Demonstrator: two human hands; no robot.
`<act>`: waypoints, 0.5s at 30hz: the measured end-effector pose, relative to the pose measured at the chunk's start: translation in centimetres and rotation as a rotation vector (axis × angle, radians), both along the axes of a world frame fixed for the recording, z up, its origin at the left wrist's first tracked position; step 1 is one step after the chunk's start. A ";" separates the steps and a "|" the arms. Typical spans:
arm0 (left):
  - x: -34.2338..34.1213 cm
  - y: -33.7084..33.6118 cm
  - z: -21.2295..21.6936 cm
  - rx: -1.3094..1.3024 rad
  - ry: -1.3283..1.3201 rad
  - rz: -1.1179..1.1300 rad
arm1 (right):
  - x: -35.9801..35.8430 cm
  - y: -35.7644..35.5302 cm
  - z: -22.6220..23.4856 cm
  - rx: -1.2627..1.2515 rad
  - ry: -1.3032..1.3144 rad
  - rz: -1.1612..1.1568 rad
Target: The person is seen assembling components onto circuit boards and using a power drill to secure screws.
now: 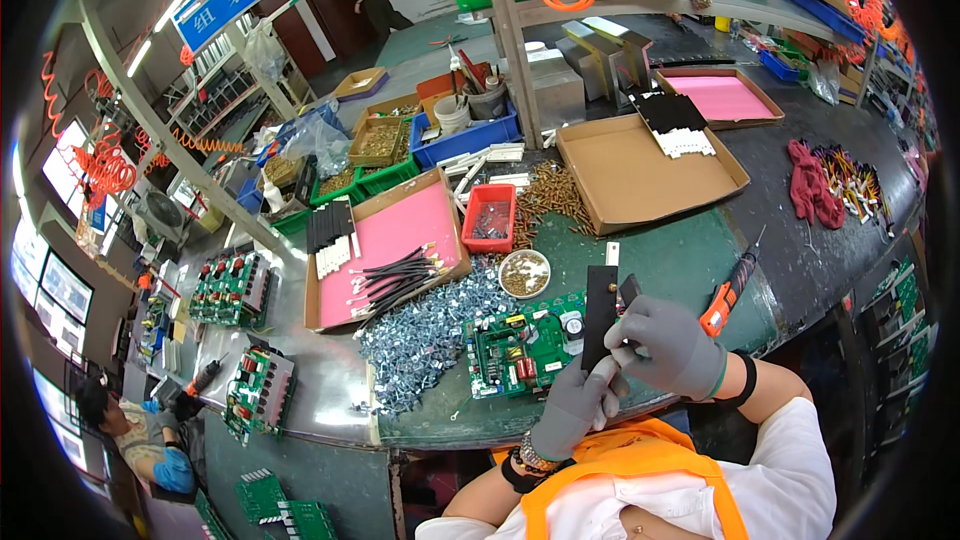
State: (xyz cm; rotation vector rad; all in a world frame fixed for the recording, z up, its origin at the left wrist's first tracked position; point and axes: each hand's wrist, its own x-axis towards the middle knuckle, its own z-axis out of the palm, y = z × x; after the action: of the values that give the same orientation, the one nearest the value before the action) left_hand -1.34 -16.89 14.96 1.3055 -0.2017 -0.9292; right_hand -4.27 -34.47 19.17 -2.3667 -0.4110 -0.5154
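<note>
My left hand (576, 408), in a grey glove, is closed on the lower end of a flat black strip (600, 308) that stands up over the bench. The strip has a white tip, and a small brass-coloured piece shows near its top. Also gloved in grey, my right hand (672, 348) is at the strip's right side with its fingers pinched; what they hold is hidden. A green circuit board (520, 352) with red and black components lies left of my hands. Right of them is an orange and black electric screwdriver (731, 290).
Loose silvery metal clips (420, 355) are heaped left of the board. Behind it stand a white bowl of small parts (524, 273), a red bin (489, 219), brass fittings (555, 200) and a cardboard tray (640, 180). A co-worker (150, 435) sits at the left among more boards.
</note>
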 end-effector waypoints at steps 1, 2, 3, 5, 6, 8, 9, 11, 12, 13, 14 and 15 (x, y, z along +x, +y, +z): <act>0.0 0.0 0.0 -0.002 0.001 -0.004 | 0.1 0.0 0.0 0.030 -0.004 0.011; -0.1 -0.1 -0.1 -0.011 0.011 0.009 | 0.1 -0.1 -0.1 0.032 -0.003 0.011; -0.1 -0.1 -0.1 -0.013 0.028 0.020 | 0.1 -0.1 -0.1 -0.003 -0.028 -0.016; -0.2 0.0 -0.2 -0.020 0.014 0.025 | 0.1 -0.2 -0.1 -0.038 -0.052 -0.042; -0.2 0.0 -0.2 -0.022 0.006 0.027 | 0.1 -0.2 -0.1 0.005 -0.033 -0.012; -0.3 0.0 -0.1 -0.014 0.004 0.027 | 0.0 -0.2 -0.2 0.049 -0.014 0.018; -0.3 0.0 0.0 -0.020 -0.006 0.030 | 0.0 -0.2 -0.2 0.029 -0.033 0.002; -0.3 0.0 0.1 -0.007 0.002 0.038 | 0.0 -0.2 -0.3 0.010 -0.054 -0.014; -0.3 0.0 0.2 -0.001 0.008 0.047 | 0.0 -0.2 -0.4 0.024 -0.058 -0.020; -0.3 0.0 0.2 -0.008 0.003 0.050 | -0.1 -0.2 -0.4 0.048 -0.066 -0.017; -0.3 0.0 0.3 -0.001 0.010 0.042 | -0.1 -0.1 -0.5 0.037 -0.063 -0.025; -0.3 0.0 0.4 0.007 0.016 0.034 | -0.1 -0.1 -0.6 0.080 -0.047 0.009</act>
State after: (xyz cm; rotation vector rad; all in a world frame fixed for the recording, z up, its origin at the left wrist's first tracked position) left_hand -1.60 -16.85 15.32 1.3041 -0.1630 -0.9123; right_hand -4.34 -34.59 18.60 -2.2790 -0.4143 -0.5740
